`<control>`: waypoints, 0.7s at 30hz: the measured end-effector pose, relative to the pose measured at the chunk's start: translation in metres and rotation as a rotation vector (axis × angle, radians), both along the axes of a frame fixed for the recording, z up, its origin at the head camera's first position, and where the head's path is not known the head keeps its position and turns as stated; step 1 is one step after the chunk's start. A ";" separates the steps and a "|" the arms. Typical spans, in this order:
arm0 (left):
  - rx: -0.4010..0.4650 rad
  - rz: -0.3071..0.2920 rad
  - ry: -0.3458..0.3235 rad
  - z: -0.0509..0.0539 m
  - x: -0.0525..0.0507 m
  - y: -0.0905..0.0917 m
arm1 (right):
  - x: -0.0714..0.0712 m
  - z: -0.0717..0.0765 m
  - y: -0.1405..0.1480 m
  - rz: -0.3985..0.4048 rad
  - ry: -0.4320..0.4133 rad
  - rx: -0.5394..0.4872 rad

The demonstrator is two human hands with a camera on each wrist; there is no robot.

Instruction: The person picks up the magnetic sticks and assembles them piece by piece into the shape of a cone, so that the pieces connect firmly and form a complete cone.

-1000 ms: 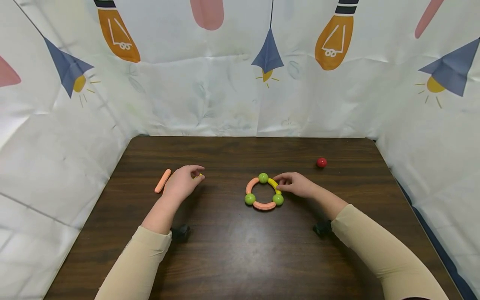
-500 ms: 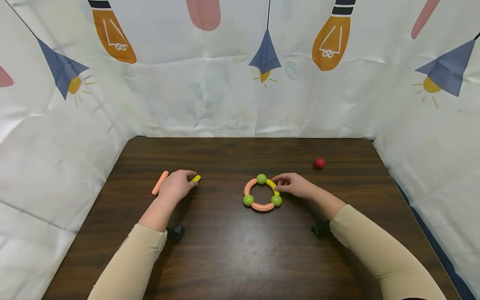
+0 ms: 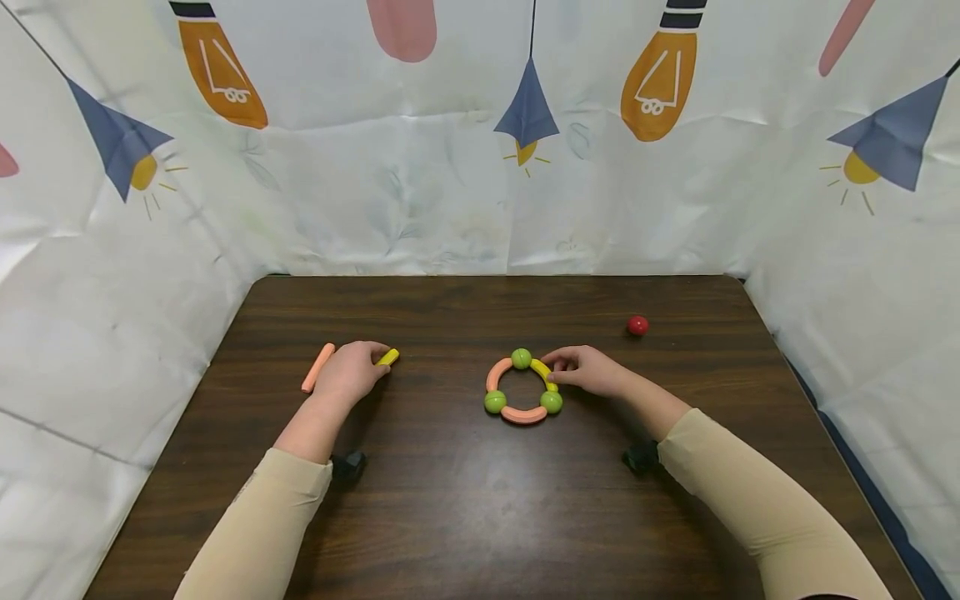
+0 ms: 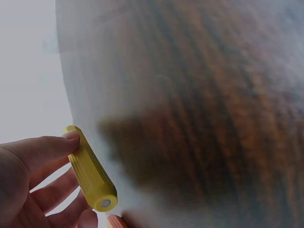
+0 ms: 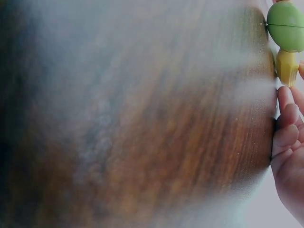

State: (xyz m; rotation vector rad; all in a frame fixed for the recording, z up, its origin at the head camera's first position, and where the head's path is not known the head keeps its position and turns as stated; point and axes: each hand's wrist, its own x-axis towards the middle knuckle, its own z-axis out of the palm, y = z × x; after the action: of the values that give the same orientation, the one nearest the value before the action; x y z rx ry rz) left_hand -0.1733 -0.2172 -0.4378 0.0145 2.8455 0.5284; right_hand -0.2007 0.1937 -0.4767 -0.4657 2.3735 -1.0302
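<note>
My left hand (image 3: 348, 371) pinches a straight yellow magnetic stick (image 3: 388, 357) between thumb and fingers, low over the table's left part. A round metal end shows on this stick (image 4: 105, 203) in the left wrist view. Right of centre lies a ring of three green balls (image 3: 521, 359) joined by curved rods, two of them salmon-coloured (image 3: 522, 416) and one yellow (image 3: 540, 368). At the ring's right side, my right hand (image 3: 592, 371) holds the yellow curved rod with thumb and fingertips. The right wrist view catches only part of this grip at its edge.
A straight salmon-coloured stick (image 3: 318, 367) lies just left of my left hand. Toward the back right sits a red ball (image 3: 637, 326). The dark wooden table (image 3: 480, 517) meets printed white cloth (image 3: 450, 192) at the back and sides.
My left hand has shifted slightly left and turned, so more of the yellow stick shows. The right hand stays at the ring. The head view has shifted slightly.
</note>
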 end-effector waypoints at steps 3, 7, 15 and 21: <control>0.016 0.001 0.022 0.002 0.000 0.000 | 0.000 0.000 0.000 0.001 0.001 0.001; 0.023 -0.008 0.050 0.006 0.002 0.004 | 0.000 -0.001 0.000 0.000 0.002 0.000; 0.081 -0.041 0.087 0.012 0.005 0.020 | -0.001 -0.002 0.000 -0.009 0.005 0.000; 0.154 -0.074 0.129 0.009 0.004 0.037 | -0.001 -0.002 0.000 -0.009 0.002 0.001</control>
State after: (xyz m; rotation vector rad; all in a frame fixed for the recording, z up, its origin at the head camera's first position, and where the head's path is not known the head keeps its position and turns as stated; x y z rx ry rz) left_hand -0.1696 -0.1802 -0.4289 0.1880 2.9072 0.7541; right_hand -0.2013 0.1938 -0.4787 -0.4568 2.3802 -1.0327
